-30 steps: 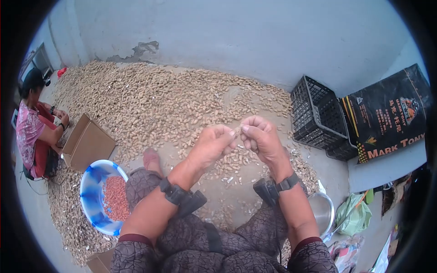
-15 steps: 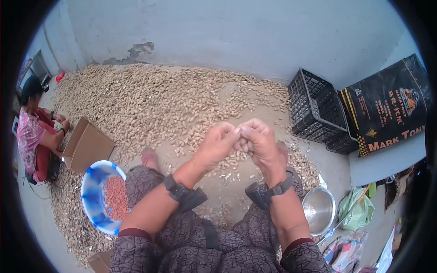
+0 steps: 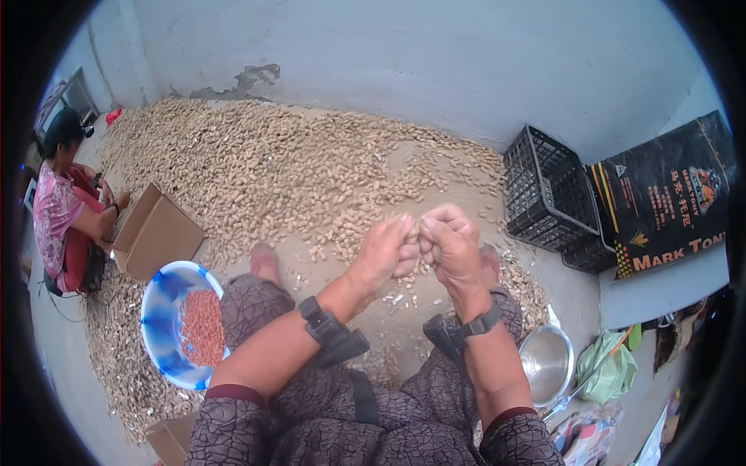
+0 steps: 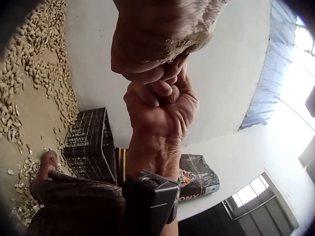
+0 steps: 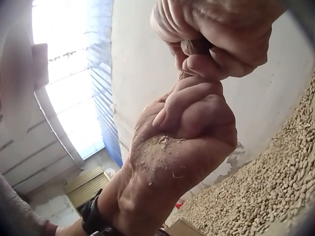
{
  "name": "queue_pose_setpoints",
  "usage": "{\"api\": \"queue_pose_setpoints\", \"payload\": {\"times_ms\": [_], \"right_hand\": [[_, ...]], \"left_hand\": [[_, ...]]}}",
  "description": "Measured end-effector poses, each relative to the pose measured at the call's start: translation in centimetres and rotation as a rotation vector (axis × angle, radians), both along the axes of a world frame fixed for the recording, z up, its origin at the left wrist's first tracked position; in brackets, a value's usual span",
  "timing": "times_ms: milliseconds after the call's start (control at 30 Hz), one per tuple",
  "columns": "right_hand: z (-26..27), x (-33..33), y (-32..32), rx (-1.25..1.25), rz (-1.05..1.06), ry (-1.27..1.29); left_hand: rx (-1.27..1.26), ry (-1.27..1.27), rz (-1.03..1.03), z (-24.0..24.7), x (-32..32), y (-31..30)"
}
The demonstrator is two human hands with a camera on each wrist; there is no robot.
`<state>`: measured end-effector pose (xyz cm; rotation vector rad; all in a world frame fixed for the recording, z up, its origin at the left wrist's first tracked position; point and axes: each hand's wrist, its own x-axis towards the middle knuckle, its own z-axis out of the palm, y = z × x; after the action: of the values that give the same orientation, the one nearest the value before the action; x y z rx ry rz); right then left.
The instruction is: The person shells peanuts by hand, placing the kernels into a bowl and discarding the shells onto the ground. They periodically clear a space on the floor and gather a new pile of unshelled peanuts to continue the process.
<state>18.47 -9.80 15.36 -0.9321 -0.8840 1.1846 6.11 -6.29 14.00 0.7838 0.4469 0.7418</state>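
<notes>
My left hand (image 3: 385, 252) and right hand (image 3: 452, 241) meet at the fingertips over the floor, both with curled fingers. In the right wrist view, a peanut (image 5: 194, 46) sits in the curled fingers of my right hand. A small brownish piece of peanut (image 5: 184, 74) shows at the fingertips of my left hand, just below it. Pale crumbs of shell dust (image 5: 160, 152) cling to the left palm. The left wrist view also shows the peanut (image 4: 174, 93) against the right fingers. Unshelled peanuts (image 3: 295, 155) spread over the floor beyond my hands.
A blue and white basin (image 3: 159, 318) with reddish shelled peanuts (image 3: 202, 326) stands at left, near a cardboard box (image 3: 163, 237) and a crouching person (image 3: 58, 202). At right are a black crate (image 3: 544, 194), a metal bowl (image 3: 548, 361) and a green plastic bag (image 3: 610, 369).
A second ago a pale pod showed between the fingertips; now the fingers cover it. The left fingers have curled in more. The head view has shifted slightly.
</notes>
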Motion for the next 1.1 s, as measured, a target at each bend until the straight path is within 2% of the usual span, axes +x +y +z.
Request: {"api": "queue_pose_setpoints", "payload": {"times_ms": [267,433,567,633,667,733,767,833,933,967,1033,1067,1100], "right_hand": [[0.4,-0.4,-0.7,0.083,-0.012,-0.096],[1.0,-0.6,-1.3,0.120,-0.033,-0.175],[1.2,-0.5,-1.2,0.140,-0.061,-0.226],[1.3,-0.6,-0.8,0.047,-0.065,-0.068],[1.4,-0.4,-0.7,0.048,-0.067,-0.072],[1.2,-0.2,-0.5,-0.016,-0.012,-0.109],[1.0,-0.1,-0.4,-0.017,-0.012,-0.110],[0.7,-0.1,-0.3,-0.066,0.039,-0.022],[0.4,-0.1,-0.3,-0.071,0.049,0.016],[0.2,-0.1,-0.3,-0.072,0.052,0.015],[-0.2,-0.3,-0.2,-0.023,0.045,-0.011],[-0.2,-0.3,-0.2,-0.025,0.046,-0.012],[-0.3,-0.4,-0.3,-0.009,0.042,-0.001]], "left_hand": [[-0.114,-0.047,-0.079,-0.5,-0.3,0.3],[-0.165,-0.167,-0.180,-0.1,-0.6,0.0],[-0.193,-0.148,-0.125,0.3,-0.2,-0.4],[0.079,0.058,0.068,0.9,0.2,-0.3],[0.079,0.054,0.066,0.8,0.3,-0.1],[0.563,0.312,0.285,0.5,0.3,0.3],[0.563,0.311,0.285,0.5,0.1,0.4],[0.921,0.413,0.426,0.9,-0.2,0.3],[0.977,0.422,0.495,-0.5,0.1,0.6],[0.975,0.424,0.498,-0.9,0.2,0.6],[0.671,0.364,0.395,-1.5,0.5,0.5],[0.669,0.364,0.397,-1.9,0.6,0.6],[0.561,0.268,0.339,-2.0,0.7,0.7]]}}
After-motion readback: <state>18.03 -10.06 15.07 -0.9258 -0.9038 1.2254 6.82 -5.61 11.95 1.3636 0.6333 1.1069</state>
